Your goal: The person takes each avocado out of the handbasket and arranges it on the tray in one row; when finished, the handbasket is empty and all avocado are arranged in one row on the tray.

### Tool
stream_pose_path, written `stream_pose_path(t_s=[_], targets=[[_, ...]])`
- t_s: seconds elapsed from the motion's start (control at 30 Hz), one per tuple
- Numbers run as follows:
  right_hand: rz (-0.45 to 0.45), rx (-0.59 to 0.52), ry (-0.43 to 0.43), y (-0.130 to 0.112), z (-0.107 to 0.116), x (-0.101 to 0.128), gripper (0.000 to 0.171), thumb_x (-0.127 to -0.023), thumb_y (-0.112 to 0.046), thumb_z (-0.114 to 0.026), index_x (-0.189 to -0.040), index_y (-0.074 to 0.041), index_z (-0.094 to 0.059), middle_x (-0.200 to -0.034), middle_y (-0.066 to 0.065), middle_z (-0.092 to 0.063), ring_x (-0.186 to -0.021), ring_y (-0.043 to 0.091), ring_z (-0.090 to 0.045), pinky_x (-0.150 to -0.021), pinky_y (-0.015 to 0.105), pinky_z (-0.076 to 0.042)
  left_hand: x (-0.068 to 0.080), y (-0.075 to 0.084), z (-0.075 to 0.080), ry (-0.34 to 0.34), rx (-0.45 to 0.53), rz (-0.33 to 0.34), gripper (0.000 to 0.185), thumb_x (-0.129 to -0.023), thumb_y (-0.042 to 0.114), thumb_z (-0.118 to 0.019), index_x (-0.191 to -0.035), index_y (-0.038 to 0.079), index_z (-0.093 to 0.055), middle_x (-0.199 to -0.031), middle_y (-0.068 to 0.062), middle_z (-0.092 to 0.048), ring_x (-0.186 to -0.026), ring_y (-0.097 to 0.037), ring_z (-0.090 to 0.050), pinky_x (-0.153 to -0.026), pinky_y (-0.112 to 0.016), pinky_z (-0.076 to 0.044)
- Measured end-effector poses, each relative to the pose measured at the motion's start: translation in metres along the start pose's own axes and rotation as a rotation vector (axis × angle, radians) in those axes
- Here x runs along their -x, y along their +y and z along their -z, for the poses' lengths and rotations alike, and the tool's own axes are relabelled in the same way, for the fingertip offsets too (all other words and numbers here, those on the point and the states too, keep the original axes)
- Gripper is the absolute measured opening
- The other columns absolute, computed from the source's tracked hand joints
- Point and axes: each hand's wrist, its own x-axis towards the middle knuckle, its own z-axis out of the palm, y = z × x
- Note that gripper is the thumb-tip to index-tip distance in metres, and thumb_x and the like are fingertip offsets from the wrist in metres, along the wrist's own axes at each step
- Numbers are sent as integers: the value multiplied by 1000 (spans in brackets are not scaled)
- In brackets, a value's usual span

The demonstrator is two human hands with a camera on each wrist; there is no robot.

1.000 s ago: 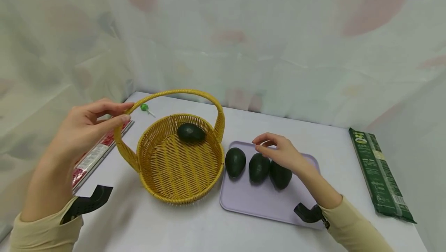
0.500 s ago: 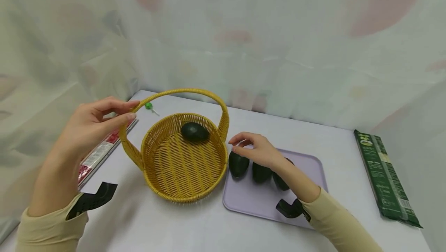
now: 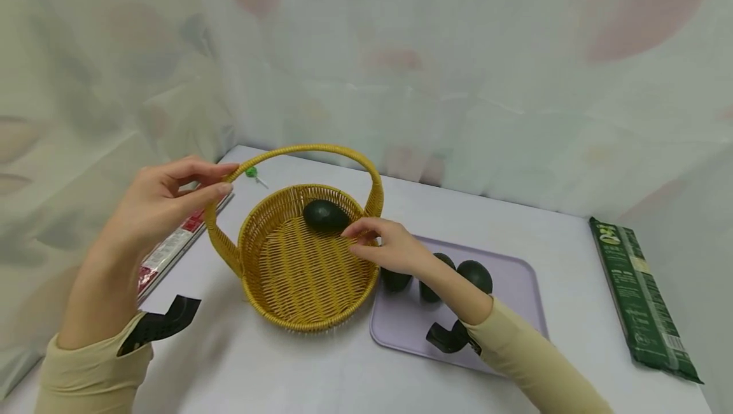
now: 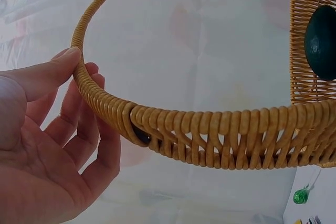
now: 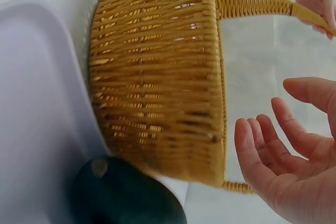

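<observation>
A yellow wicker basket (image 3: 309,274) with a tall hooped handle stands on the table, one dark green avocado (image 3: 325,215) lying inside near its back wall. My left hand (image 3: 172,201) pinches the left side of the handle between thumb and fingers, as the left wrist view also shows at the handle (image 4: 105,100). Over the basket's right rim reaches my right hand (image 3: 389,245), its fingers loosely bent and nothing in them. In the right wrist view that hand (image 5: 294,156) hovers beside the rim, the avocado inside being hidden by the basket wall (image 5: 157,77).
A lilac tray (image 3: 518,312) right of the basket bears three avocados, one (image 3: 475,274) partly behind the right forearm. Far right lies a green packet (image 3: 644,299). Behind the left hand are a red and silver packet (image 3: 172,252) and a green lollipop (image 3: 252,173).
My right hand has moved left from above the tray's avocados to the basket's right rim. The left hand keeps its pinch on the handle. The whole head view has shifted slightly.
</observation>
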Motion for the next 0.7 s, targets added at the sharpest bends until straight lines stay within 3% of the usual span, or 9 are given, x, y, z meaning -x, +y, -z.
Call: stream_pose_path(t_s=[0.17,0.47,0.7], targets=[[6,16,-30,-6,-9,-13,24,-93,-21,-67,-116,-17,-66,-112,-5,-64,-101,17,-61,-84,29,-50,-1,1,-1,2,17,1,21,-90,11,-72,-110,6,-71,-115,12,-68,-98,-8,-64,-68,-16,-52],[-2,79,-102,-15,-18,-42,30,-92,-17,-68,-121,-11,-63,-122,10,-60,-110,28,-61,-91,30,-48,-1,3,-1,-14,19,18,20,-90,13,-72,-109,6,-71,-117,13,-68,-101,-7,-64,-68,-16,-51],[-28,130,-119,-20,-21,-66,34,-92,-16,-68,-124,-10,-61,-127,11,-58,-113,29,-57,-93,32,-46,1,3,1,-11,14,-8,20,-91,13,-71,-109,5,-71,-117,12,-68,-92,-7,-64,-60,-18,-49]])
